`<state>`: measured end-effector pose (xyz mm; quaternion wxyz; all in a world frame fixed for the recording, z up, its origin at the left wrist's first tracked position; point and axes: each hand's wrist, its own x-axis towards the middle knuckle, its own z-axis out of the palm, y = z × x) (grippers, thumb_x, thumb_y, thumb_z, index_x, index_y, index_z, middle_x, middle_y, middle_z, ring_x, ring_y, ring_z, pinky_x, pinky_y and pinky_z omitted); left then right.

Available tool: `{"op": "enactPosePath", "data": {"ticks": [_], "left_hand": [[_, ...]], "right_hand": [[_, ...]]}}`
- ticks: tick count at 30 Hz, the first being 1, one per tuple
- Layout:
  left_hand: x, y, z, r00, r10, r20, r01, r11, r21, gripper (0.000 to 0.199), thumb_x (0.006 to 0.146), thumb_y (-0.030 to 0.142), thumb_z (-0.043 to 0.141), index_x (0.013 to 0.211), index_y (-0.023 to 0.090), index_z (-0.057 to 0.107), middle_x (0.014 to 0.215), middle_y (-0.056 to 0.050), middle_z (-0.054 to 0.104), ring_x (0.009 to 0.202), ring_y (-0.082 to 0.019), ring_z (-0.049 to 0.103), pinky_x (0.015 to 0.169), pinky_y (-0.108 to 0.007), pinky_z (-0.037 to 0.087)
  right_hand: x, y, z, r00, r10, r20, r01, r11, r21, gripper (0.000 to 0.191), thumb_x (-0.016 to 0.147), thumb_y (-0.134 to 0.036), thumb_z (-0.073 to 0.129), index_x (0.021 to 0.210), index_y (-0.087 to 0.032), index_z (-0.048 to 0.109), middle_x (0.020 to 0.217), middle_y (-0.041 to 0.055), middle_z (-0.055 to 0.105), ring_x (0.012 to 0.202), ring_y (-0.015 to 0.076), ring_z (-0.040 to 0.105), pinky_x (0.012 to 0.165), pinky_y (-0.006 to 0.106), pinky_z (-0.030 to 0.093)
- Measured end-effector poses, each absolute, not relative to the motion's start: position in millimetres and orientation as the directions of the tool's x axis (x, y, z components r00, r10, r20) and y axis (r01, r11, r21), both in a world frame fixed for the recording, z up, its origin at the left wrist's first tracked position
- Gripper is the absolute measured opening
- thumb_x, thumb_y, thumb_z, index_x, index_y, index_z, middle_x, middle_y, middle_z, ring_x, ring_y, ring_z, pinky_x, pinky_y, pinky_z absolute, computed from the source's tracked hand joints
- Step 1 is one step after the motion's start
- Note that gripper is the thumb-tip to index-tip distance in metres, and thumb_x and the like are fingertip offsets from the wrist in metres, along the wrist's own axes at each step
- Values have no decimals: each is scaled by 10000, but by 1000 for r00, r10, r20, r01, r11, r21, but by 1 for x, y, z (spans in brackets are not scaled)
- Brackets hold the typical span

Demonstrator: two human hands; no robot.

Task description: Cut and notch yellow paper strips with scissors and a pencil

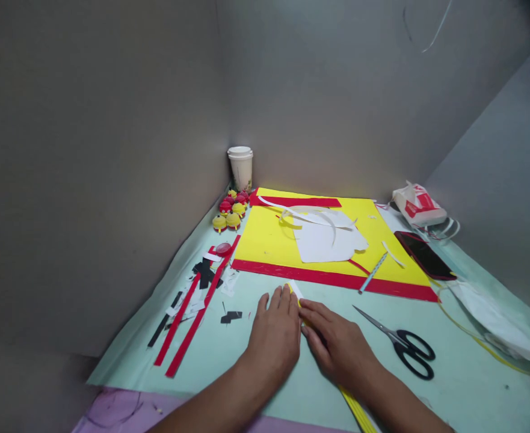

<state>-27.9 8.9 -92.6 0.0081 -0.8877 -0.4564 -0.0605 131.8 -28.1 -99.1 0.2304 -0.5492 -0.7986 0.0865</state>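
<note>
While my hands cover most of the strips [354,406] on the near side of the yellow sheet [267,240], I can't make out how they meet underneath. A white slip [295,290] pokes out past my fingertips toward the sheet; the strips' near end is cut off by the bottom of my view. My left hand [274,331] lies flat, fingers extended and close together. My right hand [337,343] is half curled beside it, and I can't tell whether it pinches anything.

Nearer me than the sheet's right part, the scissors [397,343] lie slightly open, points toward the pencil [373,273], which overlaps the sheet's red border [328,278]. Red strips [192,337] and black scraps [206,273] crowd its left side; the phone [427,255] sits at its right. Between sheet and near edge, the green cloth [310,394] has bare patches either side of my hands.
</note>
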Motion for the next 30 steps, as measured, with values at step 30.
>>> {"op": "enactPosePath", "data": {"ticks": [30], "left_hand": [[-22, 0, -85, 625, 780, 29, 780, -624, -50, 515, 904, 182, 391, 1387, 37, 497, 1462, -196, 447, 1367, -316, 415, 1114, -462, 337]], "right_hand": [[133, -29, -97, -286, 920, 266, 837, 375, -399, 382, 922, -201, 453, 1276, -235, 592, 1335, 68, 626, 1166, 210, 632, 905, 354, 574]]}}
